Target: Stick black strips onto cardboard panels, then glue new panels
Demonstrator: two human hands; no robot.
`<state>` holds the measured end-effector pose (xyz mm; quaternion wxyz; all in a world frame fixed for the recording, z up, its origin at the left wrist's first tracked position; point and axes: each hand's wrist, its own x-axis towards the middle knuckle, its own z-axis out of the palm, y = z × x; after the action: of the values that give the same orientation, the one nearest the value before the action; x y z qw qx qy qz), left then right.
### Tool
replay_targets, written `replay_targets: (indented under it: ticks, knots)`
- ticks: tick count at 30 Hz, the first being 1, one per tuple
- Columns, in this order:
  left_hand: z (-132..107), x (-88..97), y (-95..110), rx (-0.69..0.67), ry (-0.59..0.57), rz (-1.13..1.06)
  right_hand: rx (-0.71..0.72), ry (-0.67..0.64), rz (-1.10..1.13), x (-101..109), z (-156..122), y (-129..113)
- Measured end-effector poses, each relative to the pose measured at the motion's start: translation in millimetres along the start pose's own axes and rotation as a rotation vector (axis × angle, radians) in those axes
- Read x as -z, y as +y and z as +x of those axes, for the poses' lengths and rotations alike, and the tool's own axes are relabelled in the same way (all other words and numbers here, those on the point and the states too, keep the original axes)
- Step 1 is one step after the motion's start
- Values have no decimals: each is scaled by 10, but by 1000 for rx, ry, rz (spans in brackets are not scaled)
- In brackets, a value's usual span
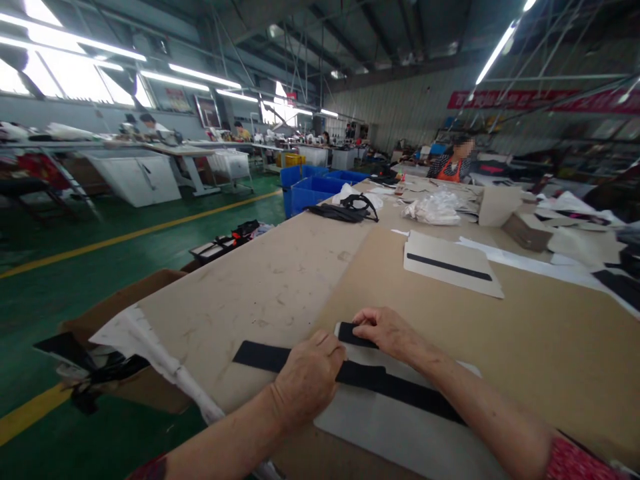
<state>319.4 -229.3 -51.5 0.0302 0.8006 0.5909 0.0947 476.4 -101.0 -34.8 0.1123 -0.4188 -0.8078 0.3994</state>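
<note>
In the head view, a long black fabric-like strip (417,390) lies across a pale grey sheet (380,427) at the table's near side. Its left end (260,357) reaches past the sheet onto the table. My left hand (311,373) is closed over this strip, fingers curled together near the sheet's left edge; its fingertips are partly hidden. Just beyond, a second black strip (349,333) rests on a pale piece. My right hand (387,330) pinches that strip near its left end between thumb and fingers. My right forearm covers part of both strips.
Farther back on the table (280,280) lies a pale sheet with a black strip (450,265). Black straps (345,212), clear plastic (433,207) and stacked card (527,230) stand beyond. Blue bins (310,193) and a cardboard box (165,387) flank the left edge. A person in an orange apron (450,172) is opposite.
</note>
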Motion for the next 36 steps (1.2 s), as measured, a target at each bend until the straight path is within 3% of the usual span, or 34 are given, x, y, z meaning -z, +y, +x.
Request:
replay_targets:
  ticks: [12,19,22,26,30,33,36]
  knots:
    - [-3,5,-13,15,-35,-1,38,26,-216,-78,19,-39]
    - [19,-44,-24,63,51,-80,38,37,-279,-128,11,-67]
    - [41,-83,-50,42,17,-54,40,36,-289,-101,-7,-114]
    - [66,-84,-78,25,-19,-26,37,-109,-201,275,-175,-83]
    - [82,-52,-89,15,-29,-12,-107,-321,-99,896,-619,263]
    - [83,-47,-91,16,-38,6,-235,-225,77,1170,-981,679]
    - [80,-68,-95,15,-27,29,-368,-66,218,1167,-1202,1059]
